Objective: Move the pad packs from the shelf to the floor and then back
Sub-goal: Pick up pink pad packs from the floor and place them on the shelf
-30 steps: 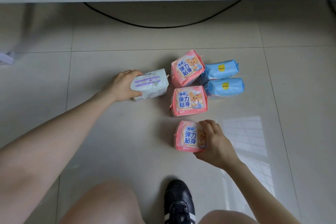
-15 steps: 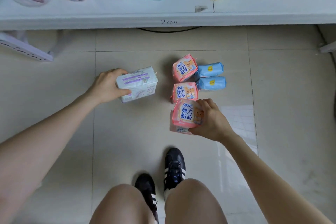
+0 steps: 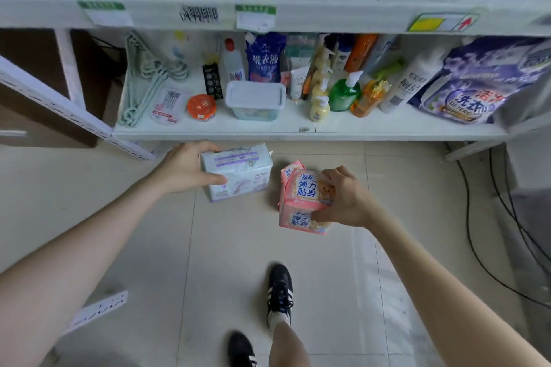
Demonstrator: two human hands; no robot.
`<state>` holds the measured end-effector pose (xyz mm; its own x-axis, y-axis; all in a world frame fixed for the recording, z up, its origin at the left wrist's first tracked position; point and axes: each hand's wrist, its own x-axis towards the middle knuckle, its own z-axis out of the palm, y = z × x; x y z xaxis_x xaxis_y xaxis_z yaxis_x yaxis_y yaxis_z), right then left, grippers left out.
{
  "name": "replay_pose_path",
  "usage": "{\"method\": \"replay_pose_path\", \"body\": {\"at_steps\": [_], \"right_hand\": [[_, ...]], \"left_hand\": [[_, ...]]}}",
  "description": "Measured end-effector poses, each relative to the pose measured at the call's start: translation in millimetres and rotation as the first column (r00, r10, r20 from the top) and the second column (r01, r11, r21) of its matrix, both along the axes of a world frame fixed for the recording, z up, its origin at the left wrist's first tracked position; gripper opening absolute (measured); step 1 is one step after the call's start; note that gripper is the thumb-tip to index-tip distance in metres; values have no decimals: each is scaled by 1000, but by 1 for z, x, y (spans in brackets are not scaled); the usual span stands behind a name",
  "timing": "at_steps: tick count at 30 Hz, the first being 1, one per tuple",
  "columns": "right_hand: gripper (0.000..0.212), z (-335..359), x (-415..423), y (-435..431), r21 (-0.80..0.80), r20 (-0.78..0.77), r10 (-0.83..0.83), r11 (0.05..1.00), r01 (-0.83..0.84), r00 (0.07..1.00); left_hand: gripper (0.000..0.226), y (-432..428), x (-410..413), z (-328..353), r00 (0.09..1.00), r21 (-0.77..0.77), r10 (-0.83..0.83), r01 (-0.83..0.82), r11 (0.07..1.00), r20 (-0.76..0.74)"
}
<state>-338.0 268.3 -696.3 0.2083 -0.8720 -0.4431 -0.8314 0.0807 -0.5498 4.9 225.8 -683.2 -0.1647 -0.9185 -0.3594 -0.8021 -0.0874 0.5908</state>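
Shelf (image 3: 208,128): the lower board is crowded from its left end to its right end with hangers (image 3: 143,80), a clear lidded box (image 3: 255,98), pump bottles (image 3: 346,92) and a big detergent bag (image 3: 477,80). Only a narrow bare strip runs along its front edge. If you push a pack in there, you may tip the bottles.

Upper board (image 3: 298,16): its front edge overhangs, so a pack lifted straight up could clip it.

White pack (image 3: 238,174): off the floor, below the lower board's front edge. Your left hand (image 3: 185,168) clamps its left end, thumb across the front. It is held by one end only, so the soft wrapper may sag or slip.

Pink pack (image 3: 304,197): also in the air, just right of the white one. Your right hand (image 3: 343,197) pinches it from the right, fingers over the top and thumb low on the front. It may be two packs stacked; I cannot tell. If so, the lower one could drop.

Feet (image 3: 278,292): they stand directly below, so anything dropped lands by your shoes.
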Motion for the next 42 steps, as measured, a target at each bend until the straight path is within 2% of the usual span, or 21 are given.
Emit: {"method": "replay_pose_path", "body": {"at_steps": [9,12,17,22,30,37,42], "right_hand": [[68,198,16,-7,-157,-2,82,984,-82,997],[68,262,27,-2,-233,9,108,967,-103,994],[64,362,45,10,-302,73,149,946,-121,986],[65,458,66,26,-409,51,207,897,-169,977],[55,579,80,27,-474,67,270,856,-208,960],[54,655,88,-16,-575,23,291,786,-225,957],[59,692,105,-55,-632,56,314,746,-210,948]], "left_hand": [[57,14,26,216,997,-114,-61,54,992,-53],[50,30,43,283,995,-196,-67,52,979,-70],[58,59,71,384,996,-333,-73,49,942,-60],[47,91,95,472,996,-419,-53,19,908,-70],[45,100,117,578,986,-542,-76,-16,840,-147],[43,62,132,651,980,-629,-90,-43,776,-178],[40,21,149,684,957,-622,-90,-107,776,-277]]}}
